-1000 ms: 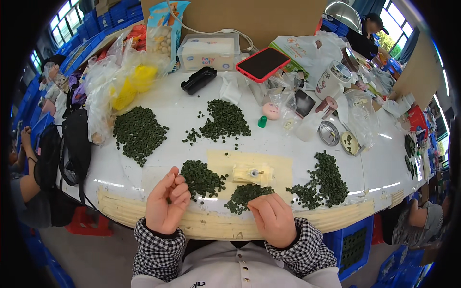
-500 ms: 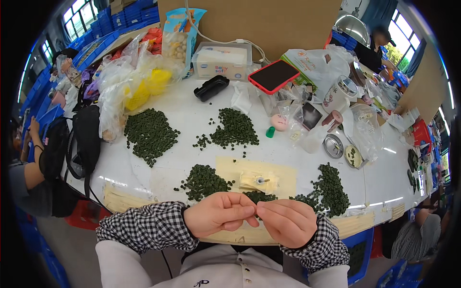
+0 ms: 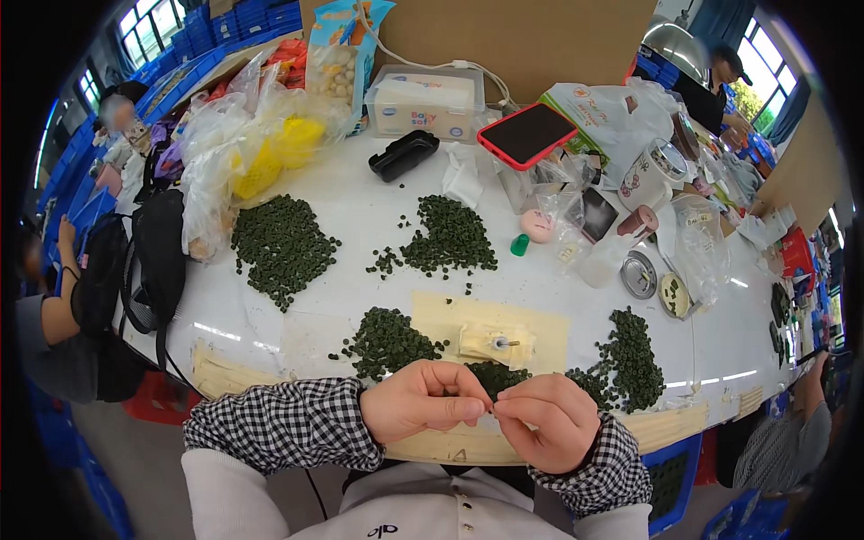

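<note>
While both hands are meeting at the table's near edge, one tiny dark piece [image 3: 491, 409] is showing between their fingertips, too small for its kind, direction or long axis to be told. Just beyond the hands, a tape-wrapped block [image 3: 475, 342] is resting on a yellow sheet [image 3: 432, 310]; its metal pin [image 3: 512, 343] is pointing toward the right hand's side, long axis running crosswise.

Left hand [image 3: 418, 402]: thumb and forefinger are pinching at the tips, back of the hand facing up. Right hand [image 3: 551, 423]: thumb and fingers are closing in a pinch on the same piece, fingertips facing the left hand's.

Green pieces, small and loose: one heap [image 3: 497, 376] is lying directly past the fingertips, another [image 3: 391, 344] beyond the left hand, a third [image 3: 634, 360] to the right of the right hand.

Containers: far beyond the hands, a clear box [image 3: 387, 117] is holding a white packet [image 3: 427, 99]; left of it, a blue pouch [image 3: 373, 22] is showing pale round contents. Far right of the right hand, a shallow round dish [image 3: 677, 308] is holding a few green pieces.
</note>
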{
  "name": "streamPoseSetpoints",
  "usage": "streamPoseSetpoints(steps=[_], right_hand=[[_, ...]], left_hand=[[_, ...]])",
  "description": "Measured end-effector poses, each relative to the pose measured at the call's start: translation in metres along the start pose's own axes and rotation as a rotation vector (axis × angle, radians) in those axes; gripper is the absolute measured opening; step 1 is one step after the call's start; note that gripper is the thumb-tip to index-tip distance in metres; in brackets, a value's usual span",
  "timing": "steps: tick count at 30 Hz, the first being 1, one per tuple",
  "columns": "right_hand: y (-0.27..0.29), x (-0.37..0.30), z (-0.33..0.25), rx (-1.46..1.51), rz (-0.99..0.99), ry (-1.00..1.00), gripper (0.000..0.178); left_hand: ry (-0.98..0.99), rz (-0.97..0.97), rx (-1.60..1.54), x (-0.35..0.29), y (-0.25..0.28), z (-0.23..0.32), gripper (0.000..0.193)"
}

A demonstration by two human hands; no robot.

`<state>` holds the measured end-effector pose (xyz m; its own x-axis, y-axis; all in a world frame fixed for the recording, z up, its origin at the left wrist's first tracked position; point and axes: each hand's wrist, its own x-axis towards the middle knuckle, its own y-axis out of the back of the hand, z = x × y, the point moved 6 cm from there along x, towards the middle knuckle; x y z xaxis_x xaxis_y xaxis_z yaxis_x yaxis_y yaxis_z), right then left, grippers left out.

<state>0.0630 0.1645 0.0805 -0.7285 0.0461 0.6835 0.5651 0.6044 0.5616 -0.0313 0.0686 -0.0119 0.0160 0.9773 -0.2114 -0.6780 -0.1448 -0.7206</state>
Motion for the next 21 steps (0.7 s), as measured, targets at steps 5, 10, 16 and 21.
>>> streamPoseSetpoints(steps=[5,10,16,21], right_hand=[[-0.001,0.000,0.002,0.010,0.020,-0.070,0.025],[0.000,-0.001,0.009,0.075,0.038,-0.185,0.023],[-0.001,-0.003,0.017,0.216,0.003,-0.334,0.019],[-0.004,-0.007,0.022,0.302,-0.014,-0.420,0.015]], left_hand=[[-0.019,0.061,0.029,-0.001,0.001,0.005,0.022],[-0.056,0.070,0.035,-0.001,0.000,0.009,0.023],[-0.115,0.052,-0.010,-0.001,-0.001,0.012,0.023],[-0.142,0.065,0.012,0.000,0.001,0.012,0.023]])
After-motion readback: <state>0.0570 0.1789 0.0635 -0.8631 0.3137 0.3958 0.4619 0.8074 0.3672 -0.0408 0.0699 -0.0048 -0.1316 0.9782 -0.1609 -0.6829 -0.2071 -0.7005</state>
